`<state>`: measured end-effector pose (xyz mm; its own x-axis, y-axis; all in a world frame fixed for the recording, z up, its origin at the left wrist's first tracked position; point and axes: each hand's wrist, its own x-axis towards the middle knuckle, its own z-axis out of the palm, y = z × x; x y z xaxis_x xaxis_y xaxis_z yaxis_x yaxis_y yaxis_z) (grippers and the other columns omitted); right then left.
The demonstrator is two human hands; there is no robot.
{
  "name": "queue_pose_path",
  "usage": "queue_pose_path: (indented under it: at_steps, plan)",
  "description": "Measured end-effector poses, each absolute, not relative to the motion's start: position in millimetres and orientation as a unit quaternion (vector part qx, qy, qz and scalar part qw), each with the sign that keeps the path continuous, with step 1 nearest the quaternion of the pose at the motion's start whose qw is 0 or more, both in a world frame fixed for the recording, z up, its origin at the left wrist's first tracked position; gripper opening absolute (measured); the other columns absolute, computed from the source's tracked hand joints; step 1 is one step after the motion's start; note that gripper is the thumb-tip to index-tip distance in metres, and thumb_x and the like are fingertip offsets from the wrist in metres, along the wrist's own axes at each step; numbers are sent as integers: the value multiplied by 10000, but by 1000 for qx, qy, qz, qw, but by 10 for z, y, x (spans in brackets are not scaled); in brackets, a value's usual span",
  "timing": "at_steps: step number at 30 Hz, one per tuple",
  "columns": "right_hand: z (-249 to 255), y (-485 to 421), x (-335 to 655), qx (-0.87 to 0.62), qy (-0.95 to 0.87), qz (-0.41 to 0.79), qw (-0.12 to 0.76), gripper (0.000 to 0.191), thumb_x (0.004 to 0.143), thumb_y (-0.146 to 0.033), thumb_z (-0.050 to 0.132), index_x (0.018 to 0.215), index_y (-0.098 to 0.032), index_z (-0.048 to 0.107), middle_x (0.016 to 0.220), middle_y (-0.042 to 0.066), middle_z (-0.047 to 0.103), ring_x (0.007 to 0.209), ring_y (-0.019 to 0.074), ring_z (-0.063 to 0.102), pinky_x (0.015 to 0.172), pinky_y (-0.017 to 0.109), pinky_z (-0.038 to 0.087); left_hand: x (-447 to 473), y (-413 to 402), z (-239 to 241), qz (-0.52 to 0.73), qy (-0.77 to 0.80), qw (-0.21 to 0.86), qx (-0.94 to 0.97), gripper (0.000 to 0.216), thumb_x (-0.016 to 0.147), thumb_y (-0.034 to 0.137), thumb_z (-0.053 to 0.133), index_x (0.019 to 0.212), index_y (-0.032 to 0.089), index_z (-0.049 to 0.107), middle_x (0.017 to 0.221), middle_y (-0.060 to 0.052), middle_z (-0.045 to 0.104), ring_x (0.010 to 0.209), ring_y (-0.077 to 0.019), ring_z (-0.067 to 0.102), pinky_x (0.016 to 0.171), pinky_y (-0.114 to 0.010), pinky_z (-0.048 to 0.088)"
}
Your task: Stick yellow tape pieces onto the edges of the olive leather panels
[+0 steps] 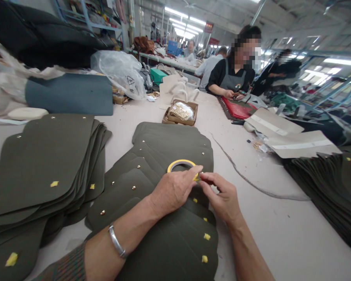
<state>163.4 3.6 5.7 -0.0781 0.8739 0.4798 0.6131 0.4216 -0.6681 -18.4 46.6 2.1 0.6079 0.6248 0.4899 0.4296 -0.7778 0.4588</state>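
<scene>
A roll of yellow tape (175, 162) is gripped by my left hand (175, 187), over a fanned stack of dark olive leather panels (163, 140). Close beside it, my right hand (222, 195) pinches thumb and forefinger together at the tape's loose end, where a bit of yellow shows. Small gold studs (139, 166) dot the left side of the panels. Short yellow tape pieces (206, 236) stick along their right side. The palm side of my left hand is hidden.
Another stack of olive panels (46, 156) lies at left, more panels (318, 187) at right. Beyond the middle stack stands a cardboard box (193, 117) of gold studs. A cord (240, 175) crosses the table. A co-worker (234, 70) handles something over a red piece (236, 108).
</scene>
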Motion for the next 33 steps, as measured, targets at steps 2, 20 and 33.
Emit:
queue_pose_path:
  at_steps: [2,20,33]
  plan:
    - [64,47,1608,-501,-739,133,430,155,856,-156,580,977,-205,662,932,40,691,820,149,638,729,270,510,-181,457,21,311,311,150,885,394,940,183,440,1325,145,368,1114,-88,666,1003,-194,650,852,-318,539]
    - [-1,79,1399,-604,-552,295,494,100,768,-251,605,708,-179,641,544,-28,624,467,112,579,477,216,471,-168,413,38,304,356,109,877,218,961,223,372,864,182,562,820,-23,604,768,-150,606,668,-241,476]
    - [-146,315,1859,-673,-484,336,447,369,688,-479,706,804,-130,718,577,12,637,424,91,494,415,217,410,-125,429,28,133,395,51,908,133,935,165,433,913,189,563,884,-53,589,849,-214,534,705,-326,503]
